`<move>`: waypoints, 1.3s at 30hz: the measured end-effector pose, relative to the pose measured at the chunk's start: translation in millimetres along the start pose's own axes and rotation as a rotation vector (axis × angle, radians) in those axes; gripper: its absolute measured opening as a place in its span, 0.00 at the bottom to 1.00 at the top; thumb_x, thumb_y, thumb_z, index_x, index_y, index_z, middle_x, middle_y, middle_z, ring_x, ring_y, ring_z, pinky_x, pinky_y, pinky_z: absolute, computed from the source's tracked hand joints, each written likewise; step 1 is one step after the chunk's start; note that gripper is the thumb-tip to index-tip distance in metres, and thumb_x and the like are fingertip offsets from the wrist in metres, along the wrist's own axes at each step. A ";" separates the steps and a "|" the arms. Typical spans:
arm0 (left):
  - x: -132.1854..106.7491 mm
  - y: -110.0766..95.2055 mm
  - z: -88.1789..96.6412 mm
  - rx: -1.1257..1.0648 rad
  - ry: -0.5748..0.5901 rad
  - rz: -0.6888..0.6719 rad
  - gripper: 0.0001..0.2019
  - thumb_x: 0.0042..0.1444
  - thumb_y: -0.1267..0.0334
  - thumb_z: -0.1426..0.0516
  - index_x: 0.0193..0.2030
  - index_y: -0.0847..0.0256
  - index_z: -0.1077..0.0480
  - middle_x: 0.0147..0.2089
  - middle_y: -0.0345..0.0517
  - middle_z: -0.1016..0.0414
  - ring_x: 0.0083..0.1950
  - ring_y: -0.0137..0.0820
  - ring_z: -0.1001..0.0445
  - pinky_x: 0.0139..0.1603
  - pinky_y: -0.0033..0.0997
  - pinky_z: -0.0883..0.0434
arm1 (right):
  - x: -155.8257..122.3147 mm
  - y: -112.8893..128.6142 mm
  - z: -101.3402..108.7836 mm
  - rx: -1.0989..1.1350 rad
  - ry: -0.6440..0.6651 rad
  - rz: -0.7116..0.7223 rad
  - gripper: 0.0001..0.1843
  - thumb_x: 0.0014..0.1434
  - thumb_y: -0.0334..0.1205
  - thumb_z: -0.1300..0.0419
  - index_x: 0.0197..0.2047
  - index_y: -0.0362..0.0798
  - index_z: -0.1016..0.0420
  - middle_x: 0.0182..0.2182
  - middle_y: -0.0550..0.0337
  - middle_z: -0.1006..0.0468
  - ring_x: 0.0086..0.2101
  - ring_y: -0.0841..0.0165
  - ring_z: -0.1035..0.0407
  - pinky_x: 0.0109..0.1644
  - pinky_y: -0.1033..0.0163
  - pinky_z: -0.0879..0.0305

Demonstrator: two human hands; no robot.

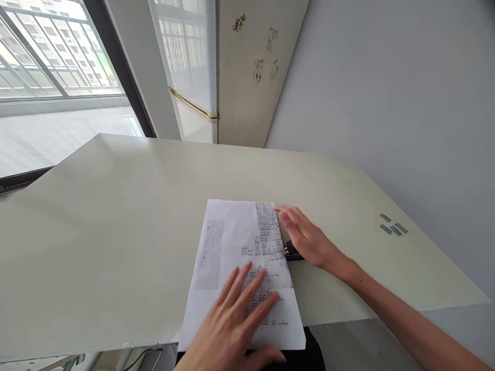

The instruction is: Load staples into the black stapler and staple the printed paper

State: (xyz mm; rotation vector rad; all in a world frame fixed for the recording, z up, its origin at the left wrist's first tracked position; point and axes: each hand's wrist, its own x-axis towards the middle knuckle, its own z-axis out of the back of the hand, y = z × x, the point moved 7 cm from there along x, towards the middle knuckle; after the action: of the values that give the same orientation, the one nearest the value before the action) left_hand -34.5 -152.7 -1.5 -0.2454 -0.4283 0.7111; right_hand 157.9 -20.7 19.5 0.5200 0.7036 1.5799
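Note:
A sheaf of white printed paper (232,221) lies at the near edge of the table, its near end reaching past that edge. My left hand (240,314) rests flat on its lower half with the fingers spread. Along the right margin, my right hand (305,234) has its fingers stretched out, the tips at the upper right edge of the paper. Partly beneath this hand is a black object with a metal end, which looks like a stapler (296,252); its metal end meets the paper's right side. Most of its body is hidden by the hand.
The pale table (135,232) spreads around the paper. Several small grey strips (396,229), like staple strips, lie at the right. Behind the table stand a white fridge (197,67) and a window (58,51); a grey wall (386,93) borders the right side.

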 end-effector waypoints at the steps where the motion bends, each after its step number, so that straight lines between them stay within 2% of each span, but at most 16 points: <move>1: 3.8 3.7 3.9 0.008 -0.004 0.030 0.37 0.67 0.45 0.38 0.79 0.48 0.43 0.81 0.50 0.47 0.81 0.56 0.50 0.72 0.67 0.33 | 0.1 -1.4 -0.6 -0.004 0.016 -0.012 0.33 0.73 0.68 0.60 0.67 0.64 0.29 0.71 0.58 0.32 0.67 0.49 0.35 0.70 0.36 0.37; 3: 11.7 10.3 6.3 0.034 -0.005 0.067 0.33 0.70 0.49 0.40 0.78 0.47 0.42 0.82 0.50 0.52 0.82 0.56 0.54 0.73 0.69 0.35 | 0.0 -4.1 -1.5 -0.017 0.044 -0.041 0.34 0.73 0.69 0.61 0.68 0.63 0.31 0.73 0.58 0.34 0.68 0.49 0.37 0.71 0.34 0.39; 7: 25.0 15.3 -4.2 0.025 0.008 0.060 0.31 0.71 0.46 0.42 0.77 0.44 0.42 0.83 0.49 0.56 0.82 0.57 0.59 0.75 0.72 0.41 | -0.2 -5.0 -1.7 -0.030 0.053 -0.050 0.35 0.73 0.69 0.62 0.70 0.63 0.33 0.73 0.58 0.36 0.71 0.49 0.41 0.73 0.33 0.43; 11: 31.1 12.5 -15.4 -0.006 0.038 0.052 0.31 0.72 0.43 0.44 0.78 0.45 0.42 0.83 0.50 0.56 0.82 0.55 0.59 0.77 0.70 0.43 | 0.3 -2.3 -5.0 -0.060 0.047 -0.046 0.35 0.73 0.69 0.61 0.69 0.63 0.32 0.73 0.58 0.35 0.72 0.49 0.43 0.74 0.33 0.43; 19: 34.0 8.2 -17.6 -0.034 0.024 0.027 0.31 0.71 0.43 0.43 0.76 0.46 0.39 0.84 0.49 0.58 0.83 0.55 0.60 0.78 0.69 0.45 | -2.3 8.6 -13.2 -0.150 0.051 -0.069 0.35 0.74 0.67 0.62 0.71 0.61 0.34 0.74 0.58 0.36 0.72 0.51 0.42 0.74 0.36 0.43; 25: 35.6 6.6 -18.0 -0.007 0.024 0.035 0.29 0.72 0.43 0.45 0.75 0.48 0.38 0.84 0.50 0.60 0.83 0.53 0.60 0.79 0.66 0.46 | -6.2 14.1 -15.7 -0.251 0.128 -0.138 0.37 0.74 0.66 0.64 0.75 0.59 0.39 0.78 0.59 0.45 0.76 0.57 0.53 0.78 0.42 0.51; 29: 36.9 5.7 -20.0 0.011 0.025 0.032 0.29 0.72 0.44 0.44 0.75 0.50 0.38 0.84 0.53 0.59 0.82 0.55 0.59 0.78 0.68 0.45 | -6.1 16.9 -16.8 -0.277 0.153 -0.148 0.36 0.75 0.64 0.65 0.75 0.59 0.38 0.78 0.61 0.46 0.76 0.57 0.53 0.78 0.42 0.51; 34: 36.8 4.4 -19.8 -0.001 -0.010 0.041 0.29 0.71 0.45 0.43 0.75 0.49 0.38 0.84 0.49 0.59 0.83 0.54 0.58 0.79 0.67 0.46 | -6.6 18.5 -17.0 -0.305 0.152 -0.159 0.35 0.75 0.63 0.65 0.74 0.59 0.37 0.78 0.59 0.45 0.76 0.56 0.51 0.77 0.42 0.49; 39: 36.3 2.1 -21.1 0.017 -0.001 0.051 0.30 0.71 0.44 0.43 0.75 0.51 0.38 0.84 0.53 0.58 0.82 0.55 0.58 0.78 0.68 0.45 | -6.2 18.5 -18.0 -0.330 0.142 -0.148 0.35 0.75 0.62 0.65 0.73 0.59 0.36 0.77 0.58 0.43 0.76 0.56 0.51 0.77 0.41 0.49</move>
State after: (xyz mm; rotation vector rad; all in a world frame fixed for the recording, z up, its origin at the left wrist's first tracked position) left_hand -1.4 -128.2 -10.2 -0.2408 -0.4178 0.7651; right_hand 133.1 -30.2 20.1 0.1116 0.5576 1.5633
